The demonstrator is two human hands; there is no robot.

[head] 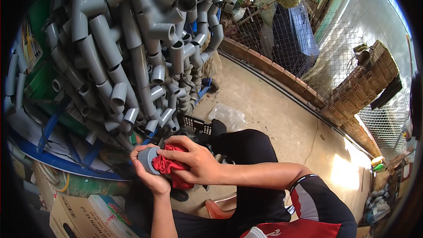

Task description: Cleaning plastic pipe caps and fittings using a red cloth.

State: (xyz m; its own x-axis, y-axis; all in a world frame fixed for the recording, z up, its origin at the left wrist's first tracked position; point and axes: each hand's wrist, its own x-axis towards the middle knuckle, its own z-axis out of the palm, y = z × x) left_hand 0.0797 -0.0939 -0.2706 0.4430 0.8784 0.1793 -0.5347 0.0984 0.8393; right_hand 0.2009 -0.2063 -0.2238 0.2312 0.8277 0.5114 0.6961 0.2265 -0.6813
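A short grey plastic pipe fitting (147,160) lies in my left hand (147,175), its fingers and thumb wrapped round the outer wall. My right hand (195,160) holds a crumpled red cloth (168,163) against the open end of the fitting, with part of the cloth hanging below the fingers. The cloth hides the fitting's inside. Both hands are close together over my lap. Just beyond them hang strings of grey plastic pipe tees and elbows (105,41).
Cardboard boxes (74,216) stand at the lower left, near a blue metal frame (53,158). A clear plastic bag (228,117) lies on the concrete floor (281,112). An orange-red plastic stool (219,209) is below my hands. A low brick wall with wire mesh (271,64) runs along the right.
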